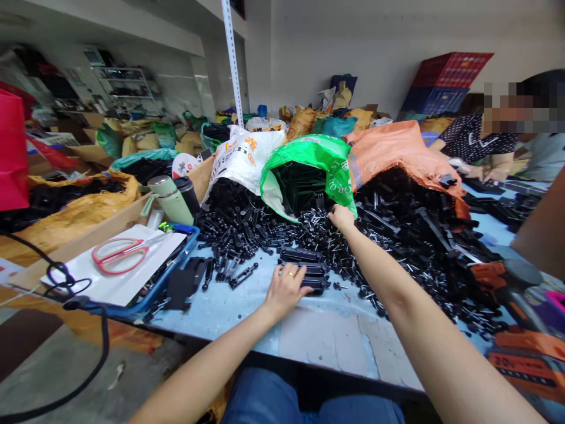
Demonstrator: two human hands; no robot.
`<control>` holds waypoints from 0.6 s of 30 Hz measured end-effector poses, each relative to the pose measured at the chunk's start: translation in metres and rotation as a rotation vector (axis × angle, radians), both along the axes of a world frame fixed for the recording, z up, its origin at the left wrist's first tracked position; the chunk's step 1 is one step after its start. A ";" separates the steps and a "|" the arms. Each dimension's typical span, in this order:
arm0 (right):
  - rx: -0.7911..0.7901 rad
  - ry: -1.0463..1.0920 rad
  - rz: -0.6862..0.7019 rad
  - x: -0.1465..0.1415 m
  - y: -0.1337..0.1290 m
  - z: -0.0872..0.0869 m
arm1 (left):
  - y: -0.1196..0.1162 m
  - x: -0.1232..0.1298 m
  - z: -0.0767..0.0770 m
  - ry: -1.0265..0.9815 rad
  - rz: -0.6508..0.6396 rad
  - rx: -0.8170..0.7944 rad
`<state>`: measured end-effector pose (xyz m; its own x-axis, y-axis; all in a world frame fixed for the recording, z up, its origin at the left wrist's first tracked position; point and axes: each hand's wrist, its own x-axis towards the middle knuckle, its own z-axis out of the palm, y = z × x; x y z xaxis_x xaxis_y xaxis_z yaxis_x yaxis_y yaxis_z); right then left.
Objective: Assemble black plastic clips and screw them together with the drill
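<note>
Short row laid out, loose stock plentiful

Several long black plastic bars (304, 255) lie side by side on the table; judged an early or repeating stage, finished count not determinable. Left: a large heap of small black knobs with metal shanks (315, 227). Left hand (286, 288) against the bars' left ends, fingers loosely spread. Right hand (343, 218) at the heap beside a bright green plastic sack (304, 147), fingers bunched; cannot tell whether anything is held.
</note>
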<state>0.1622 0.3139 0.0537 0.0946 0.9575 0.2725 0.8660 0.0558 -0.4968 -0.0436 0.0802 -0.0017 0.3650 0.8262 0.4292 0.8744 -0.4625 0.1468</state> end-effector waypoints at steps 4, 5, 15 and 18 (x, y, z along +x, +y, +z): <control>0.025 0.090 -0.010 0.038 -0.030 0.008 | -0.016 -0.065 0.000 -0.009 0.390 -0.069; 0.028 0.134 0.001 0.048 -0.047 0.007 | -0.019 -0.081 -0.004 0.020 0.463 -0.086; -0.294 0.412 0.452 0.091 -0.270 -0.054 | -0.044 -0.105 -0.015 -0.375 0.392 0.213; -0.264 0.042 0.535 0.078 -0.298 -0.057 | -0.057 -0.070 0.002 -0.610 0.159 0.110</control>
